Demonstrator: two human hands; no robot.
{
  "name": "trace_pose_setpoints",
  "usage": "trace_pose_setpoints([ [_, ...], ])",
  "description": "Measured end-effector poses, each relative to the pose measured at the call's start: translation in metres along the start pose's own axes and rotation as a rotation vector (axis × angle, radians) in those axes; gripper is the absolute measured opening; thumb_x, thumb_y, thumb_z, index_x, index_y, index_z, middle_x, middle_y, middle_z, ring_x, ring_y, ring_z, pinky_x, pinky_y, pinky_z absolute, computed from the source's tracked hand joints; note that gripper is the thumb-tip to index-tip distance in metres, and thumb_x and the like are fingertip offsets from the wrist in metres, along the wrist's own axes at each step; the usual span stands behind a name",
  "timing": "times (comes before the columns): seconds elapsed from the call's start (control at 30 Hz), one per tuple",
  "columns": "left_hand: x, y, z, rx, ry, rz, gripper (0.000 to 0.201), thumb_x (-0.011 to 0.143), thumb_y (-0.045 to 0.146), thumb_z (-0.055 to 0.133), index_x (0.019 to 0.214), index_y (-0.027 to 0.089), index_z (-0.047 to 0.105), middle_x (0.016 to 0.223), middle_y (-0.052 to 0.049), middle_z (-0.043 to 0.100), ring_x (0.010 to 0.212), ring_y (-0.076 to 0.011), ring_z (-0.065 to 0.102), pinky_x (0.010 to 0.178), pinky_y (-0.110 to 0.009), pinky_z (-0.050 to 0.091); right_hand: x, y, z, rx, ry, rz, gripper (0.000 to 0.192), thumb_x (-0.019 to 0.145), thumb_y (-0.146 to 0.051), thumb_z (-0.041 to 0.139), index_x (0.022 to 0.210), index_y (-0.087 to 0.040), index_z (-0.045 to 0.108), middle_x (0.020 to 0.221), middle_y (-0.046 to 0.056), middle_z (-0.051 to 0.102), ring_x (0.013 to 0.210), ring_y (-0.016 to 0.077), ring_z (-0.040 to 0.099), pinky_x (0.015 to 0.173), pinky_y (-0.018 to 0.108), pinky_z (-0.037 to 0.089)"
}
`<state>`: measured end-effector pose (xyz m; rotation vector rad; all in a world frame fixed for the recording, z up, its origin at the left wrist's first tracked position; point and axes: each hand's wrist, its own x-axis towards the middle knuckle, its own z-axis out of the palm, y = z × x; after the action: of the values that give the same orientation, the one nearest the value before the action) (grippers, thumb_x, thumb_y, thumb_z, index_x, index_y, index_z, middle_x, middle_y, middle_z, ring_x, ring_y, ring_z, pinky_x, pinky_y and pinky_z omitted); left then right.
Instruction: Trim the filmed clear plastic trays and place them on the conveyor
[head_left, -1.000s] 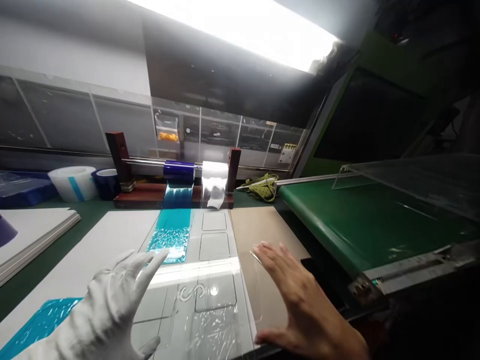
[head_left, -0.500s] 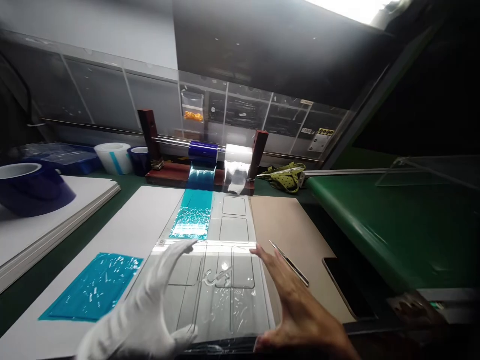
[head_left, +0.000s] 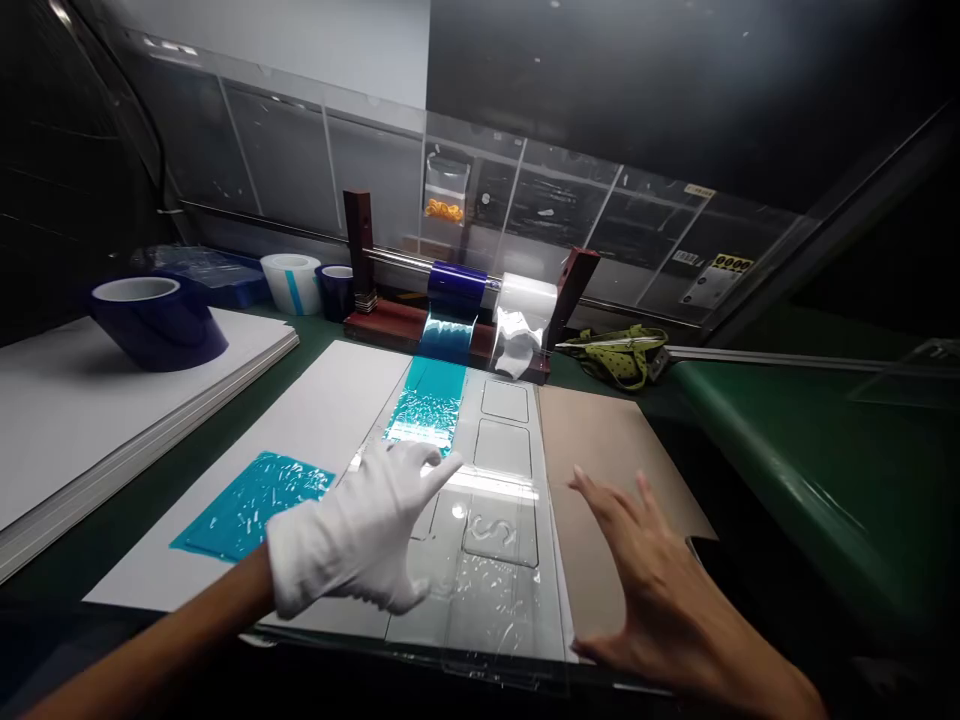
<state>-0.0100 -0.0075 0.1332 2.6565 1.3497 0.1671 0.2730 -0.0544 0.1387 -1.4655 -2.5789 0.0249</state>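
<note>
In a white glove, my left hand [head_left: 360, 535] is over the left side of a clear sheet [head_left: 499, 610] with dark rectangular outlines. Its thumb and fingers are spread, the fingertips close to the front end of the blue film strip [head_left: 431, 400]. My right hand [head_left: 652, 580], bare, is beside the sheet's right edge, over the brown board [head_left: 600, 430], fingers apart. I see nothing held in either hand, though clear film would be hard to make out. Wrinkled marks and a curved S shape show on the sheet. A dark flat object [head_left: 701, 548] is mostly covered by my right hand.
Blue and clear film rolls [head_left: 529, 295] hang on a wooden stand [head_left: 450, 337]. A loose blue film piece [head_left: 251, 505] lies on white paper [head_left: 330, 400]. Left are a large blue roll [head_left: 161, 325] and a paper stack [head_left: 67, 430]; a green patterned pouch [head_left: 622, 355] lies right.
The whole view has shifted, moving the scene rightward. My left hand has turned and risen toward the blue strip. My right hand is further from the sheet, covering where a thin pointed tool lay.
</note>
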Motion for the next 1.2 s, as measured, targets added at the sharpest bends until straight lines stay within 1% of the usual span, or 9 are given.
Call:
trace_pose_setpoints([
  [0.1, 0.02, 0.016, -0.016, 0.44, -0.105, 0.026, 0.077, 0.049, 0.032, 0.067, 0.12, 0.005, 0.052, 0.099, -0.02, 0.054, 0.082, -0.038, 0.052, 0.071, -0.061, 0.044, 0.018, -0.014, -0.017, -0.195, 0.027, -0.075, 0.136, 0.051, -0.038, 0.083, 0.153, -0.013, -0.003, 0.136, 0.02, 0.051, 0.125, 0.0423, 0.046, 0.114, 0.067, -0.001],
  [0.2, 0.027, 0.023, -0.014, 0.49, -0.105, 0.016, 0.079, 0.053, 0.032, 0.067, 0.123, 0.002, 0.049, 0.104, -0.023, 0.054, 0.087, -0.04, 0.052, 0.078, -0.065, 0.04, 0.021, -0.012, -0.018, -0.204, 0.024, -0.082, 0.133, 0.053, -0.04, 0.081, 0.153, -0.013, -0.002, 0.135, 0.02, 0.052, 0.124, 0.0424, 0.047, 0.113, 0.068, 0.0],
  [0.4, -0.003, 0.004, 0.03, -0.522, -0.029, -0.025, 0.126, 0.054, 0.047, 0.072, 0.147, 0.023, -0.009, 0.146, -0.018, 0.026, 0.127, -0.0375, 0.039, 0.103, -0.055, 0.039, -0.019, 0.028, 0.024, 0.289, -0.057, -0.005, 0.122, 0.068, -0.063, 0.07, 0.152, -0.02, -0.008, 0.15, 0.019, 0.034, 0.138, 0.041, 0.03, 0.11, 0.071, 0.01],
  [0.5, -0.005, 0.006, 0.045, -0.734, -0.009, 0.038, 0.122, 0.056, 0.05, 0.072, 0.146, 0.024, -0.007, 0.148, -0.016, 0.023, 0.134, -0.0331, 0.033, 0.11, -0.05, 0.033, -0.027, 0.03, 0.037, 0.414, -0.109, 0.007, 0.124, 0.067, -0.064, 0.07, 0.152, -0.022, -0.01, 0.15, 0.018, 0.035, 0.139, 0.0401, 0.03, 0.109, 0.072, 0.007],
  [0.67, 0.007, 0.012, 0.03, 0.014, -0.003, 0.014, 0.093, 0.056, 0.036, 0.066, 0.139, 0.012, 0.031, 0.122, -0.02, 0.045, 0.106, -0.0422, 0.048, 0.091, -0.065, 0.038, -0.017, 0.014, 0.019, 0.107, -0.062, 0.046, 0.12, 0.069, -0.056, 0.072, 0.153, -0.022, -0.007, 0.146, 0.016, 0.041, 0.135, 0.0387, 0.037, 0.111, 0.069, -0.004],
  [0.77, 0.007, 0.014, 0.025, 0.243, -0.021, 0.043, 0.089, 0.058, 0.036, 0.065, 0.136, 0.005, 0.034, 0.114, -0.023, 0.048, 0.097, -0.0432, 0.05, 0.083, -0.068, 0.037, -0.015, 0.01, 0.01, 0.017, -0.063, 0.037, 0.123, 0.066, -0.053, 0.075, 0.153, -0.022, -0.006, 0.144, 0.015, 0.043, 0.132, 0.0407, 0.039, 0.111, 0.068, -0.008],
  [0.93, -0.008, 0.008, 0.031, -0.265, -0.1, 0.051, 0.11, 0.058, 0.042, 0.07, 0.148, 0.017, 0.012, 0.131, -0.017, 0.042, 0.113, -0.0362, 0.046, 0.092, -0.054, 0.046, -0.039, 0.02, 0.016, 0.301, -0.119, 0.028, 0.117, 0.071, -0.054, 0.072, 0.153, -0.024, -0.005, 0.152, 0.012, 0.033, 0.138, 0.037, 0.033, 0.114, 0.065, -0.001],
  [1.1, -0.019, 0.006, 0.032, -0.646, -0.283, 0.056, 0.112, 0.054, 0.027, 0.073, 0.149, 0.028, 0.014, 0.152, -0.008, 0.028, 0.135, -0.0309, 0.034, 0.11, -0.048, 0.037, -0.065, 0.031, 0.024, 0.639, -0.244, 0.067, 0.118, 0.066, -0.068, 0.07, 0.153, -0.027, 0.001, 0.152, 0.012, 0.035, 0.138, 0.0375, 0.033, 0.114, 0.062, 0.016],
  [1.2, -0.023, 0.008, 0.036, -0.838, -0.193, 0.032, 0.11, 0.055, 0.031, 0.072, 0.149, 0.025, 0.015, 0.152, -0.008, 0.032, 0.136, -0.0296, 0.036, 0.11, -0.047, 0.036, -0.078, 0.047, 0.027, 0.744, -0.224, 0.158, 0.121, 0.062, -0.075, 0.068, 0.153, -0.027, 0.005, 0.151, 0.014, 0.035, 0.139, 0.0386, 0.03, 0.113, 0.058, 0.024],
])
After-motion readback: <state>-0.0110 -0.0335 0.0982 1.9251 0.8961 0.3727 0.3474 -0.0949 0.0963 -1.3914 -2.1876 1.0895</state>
